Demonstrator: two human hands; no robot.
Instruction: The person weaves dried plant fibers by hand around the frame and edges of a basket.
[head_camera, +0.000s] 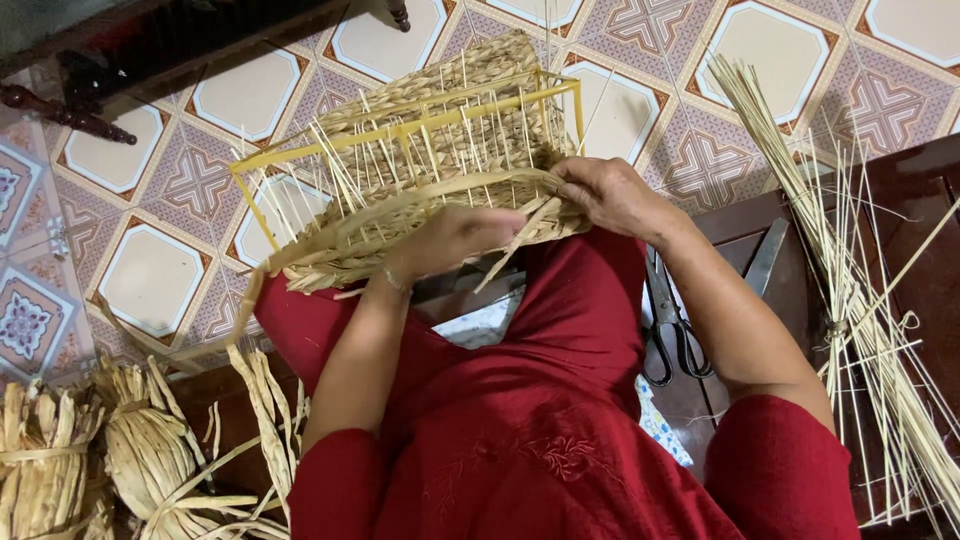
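A half-woven straw basket (420, 140) on a yellow rectangular wire frame (400, 130) rests on my lap, with thin pale stalks sticking up from its weave. My left hand (455, 240) presses against the basket's near edge and grips a flat straw strand (420, 200) that runs across the front. My right hand (615, 195) pinches the same strand at the basket's right corner. I wear red clothing.
Black-handled scissors (675, 320) lie on the dark wooden bench (900, 200) at my right. A long bundle of thin pale reeds (850, 290) lies further right. Tied bundles of dried straw (140, 450) sit at lower left. Patterned floor tiles (150, 280) lie beyond.
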